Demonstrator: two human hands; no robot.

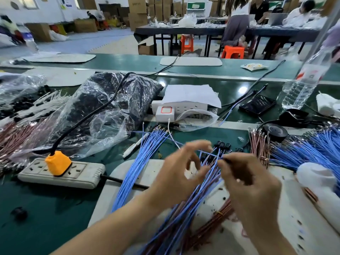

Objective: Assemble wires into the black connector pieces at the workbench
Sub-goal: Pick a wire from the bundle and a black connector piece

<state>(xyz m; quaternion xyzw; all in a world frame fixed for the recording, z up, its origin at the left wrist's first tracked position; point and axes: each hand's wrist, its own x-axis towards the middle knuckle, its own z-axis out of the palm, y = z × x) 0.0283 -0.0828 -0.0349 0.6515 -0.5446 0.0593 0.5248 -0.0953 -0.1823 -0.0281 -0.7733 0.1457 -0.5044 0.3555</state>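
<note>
My left hand (181, 173) hovers over a bundle of blue and brown wires (185, 214) on a white mat (147, 173), with a blue wire (204, 152) pinched between its fingertips. My right hand (246, 183) grips a black connector piece (227, 160) at its fingertips; that wire runs to it. Finished black connector pieces (222, 145) with wires sit just beyond my fingers. A loose fan of blue wires (145, 155) lies to the left. Both hands are motion-blurred.
A power strip (60, 173) with an orange plug (58, 162) lies left. A plastic bag of black parts (110, 103) sits behind it. More blue wires (312, 150), brown wires (259, 146), black tape (275, 132), a water bottle (305, 81) and a phone (257, 104) are right.
</note>
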